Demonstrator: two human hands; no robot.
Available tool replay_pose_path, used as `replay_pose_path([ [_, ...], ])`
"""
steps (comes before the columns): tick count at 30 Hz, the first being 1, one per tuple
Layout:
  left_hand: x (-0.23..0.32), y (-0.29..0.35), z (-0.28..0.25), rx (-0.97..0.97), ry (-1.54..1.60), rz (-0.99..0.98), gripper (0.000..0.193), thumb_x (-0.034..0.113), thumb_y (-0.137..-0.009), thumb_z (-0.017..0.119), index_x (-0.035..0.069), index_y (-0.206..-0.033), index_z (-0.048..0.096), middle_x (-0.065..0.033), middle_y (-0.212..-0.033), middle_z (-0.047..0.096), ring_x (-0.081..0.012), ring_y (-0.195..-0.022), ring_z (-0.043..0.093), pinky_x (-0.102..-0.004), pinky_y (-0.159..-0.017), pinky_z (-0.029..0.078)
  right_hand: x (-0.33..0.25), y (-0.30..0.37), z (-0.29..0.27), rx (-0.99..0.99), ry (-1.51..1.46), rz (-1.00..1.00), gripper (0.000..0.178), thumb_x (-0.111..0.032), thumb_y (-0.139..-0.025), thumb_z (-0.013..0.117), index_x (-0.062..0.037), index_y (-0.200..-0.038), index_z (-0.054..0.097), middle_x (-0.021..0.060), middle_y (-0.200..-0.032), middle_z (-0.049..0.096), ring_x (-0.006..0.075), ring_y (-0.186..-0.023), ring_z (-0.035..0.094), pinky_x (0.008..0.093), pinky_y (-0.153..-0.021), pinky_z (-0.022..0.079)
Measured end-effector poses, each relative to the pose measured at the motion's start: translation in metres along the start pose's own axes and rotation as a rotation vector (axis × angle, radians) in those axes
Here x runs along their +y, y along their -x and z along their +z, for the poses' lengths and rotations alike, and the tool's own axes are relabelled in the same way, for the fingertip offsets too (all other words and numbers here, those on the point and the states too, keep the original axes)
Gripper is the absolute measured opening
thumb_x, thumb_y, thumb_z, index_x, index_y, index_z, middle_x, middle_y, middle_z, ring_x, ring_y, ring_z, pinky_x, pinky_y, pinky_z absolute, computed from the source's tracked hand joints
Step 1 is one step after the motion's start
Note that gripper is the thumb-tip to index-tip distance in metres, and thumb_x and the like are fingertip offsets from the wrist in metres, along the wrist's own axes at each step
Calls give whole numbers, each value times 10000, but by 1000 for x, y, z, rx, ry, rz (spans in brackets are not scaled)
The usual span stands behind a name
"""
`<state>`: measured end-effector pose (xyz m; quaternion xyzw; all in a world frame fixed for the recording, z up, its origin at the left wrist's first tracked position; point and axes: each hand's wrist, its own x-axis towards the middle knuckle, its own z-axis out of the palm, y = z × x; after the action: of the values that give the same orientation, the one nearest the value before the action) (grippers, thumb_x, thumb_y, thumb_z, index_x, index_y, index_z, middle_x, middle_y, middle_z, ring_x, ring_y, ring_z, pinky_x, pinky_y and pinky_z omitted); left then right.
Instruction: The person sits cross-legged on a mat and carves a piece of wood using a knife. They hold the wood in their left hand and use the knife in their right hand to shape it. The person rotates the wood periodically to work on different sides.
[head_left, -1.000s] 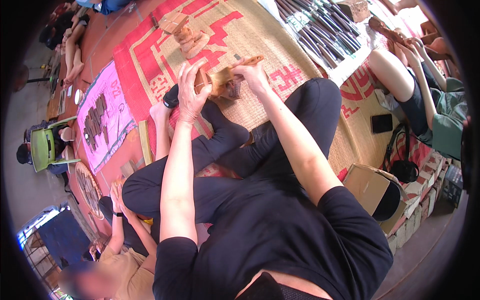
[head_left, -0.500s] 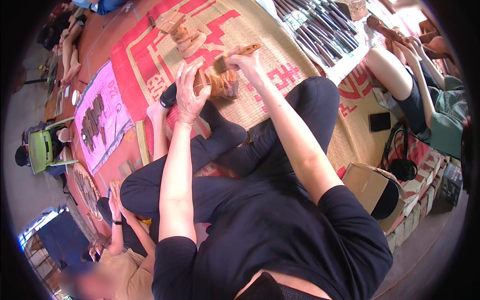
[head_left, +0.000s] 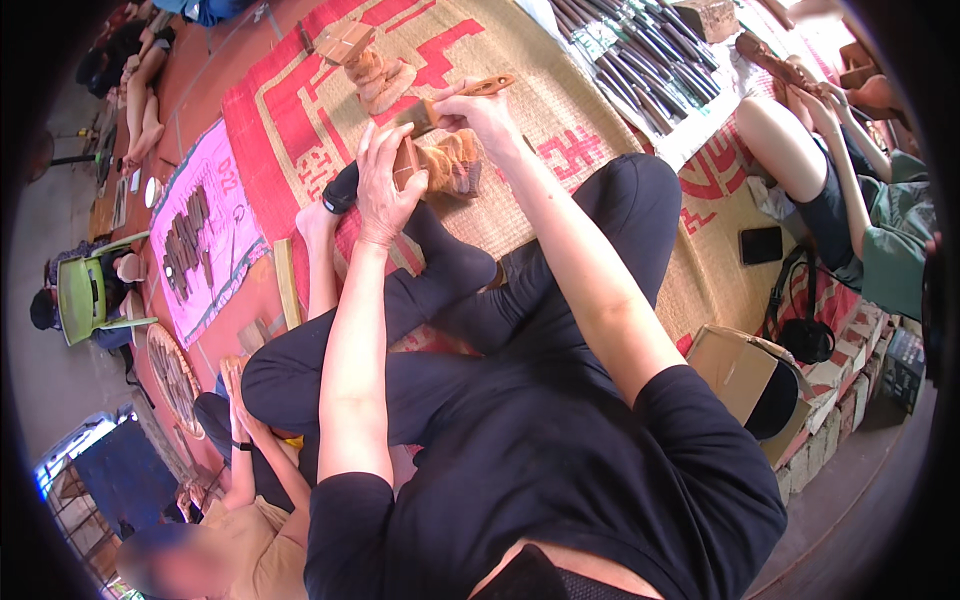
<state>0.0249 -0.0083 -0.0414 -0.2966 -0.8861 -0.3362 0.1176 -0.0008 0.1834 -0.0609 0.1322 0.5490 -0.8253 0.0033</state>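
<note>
Carving right of red-lettered cloth

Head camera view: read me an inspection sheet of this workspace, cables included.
Surface: red and tan woven mat over reddish floor.
Job's things: carved wooden piece; wooden-handled brush.
Clutter: second carved piece, dark slender tools on white cloth, cardboard box.
Left grip: left hand clasps the carved wooden piece's block end.
Right grip: right hand holds the brush, bristles toward the left hand.
Cables: none certain; black item has strap or cord.
Surroundings: a person at right, another at lower left, green chair.
</note>
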Motion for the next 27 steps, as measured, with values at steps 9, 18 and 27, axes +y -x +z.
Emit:
replay_pose_path([
  [9, 0, -2, -1, 3, 0, 26, 609, 213, -719, 642, 97, -1306, 527, -113, -1323, 525, -391, -1370, 343, -488, -1157, 262, 3, -19, -43, 40, 279, 67, 39, -39, -725, 691, -32, -712, 656, 68, -638, 640, 128, -534, 617, 250, -465, 483],
  [18, 3, -7, 0, 14, 22, 8, 594, 200, -718, 658, 100, -1290, 532, -117, -1286, 524, -390, -1343, 366, -486, -1148, 281, 7, -14, -31, -14, 273, 168, 77, -36, -698, 695, 4, -719, 632, 92, -700, 671, 169, -574, 668, 259, -561, 553],
  [27, 3, -13, 9, 25, -21, 8, 591, 204, -720, 671, 118, -1290, 538, -120, -1267, 524, -387, -1330, 372, -482, -1144, 293, 13, 25, -15, -21, 690, -340, 127, -142, -701, 691, -41, -771, 663, 94, -759, 687, 152, -704, 659, 277, -623, 511],
])
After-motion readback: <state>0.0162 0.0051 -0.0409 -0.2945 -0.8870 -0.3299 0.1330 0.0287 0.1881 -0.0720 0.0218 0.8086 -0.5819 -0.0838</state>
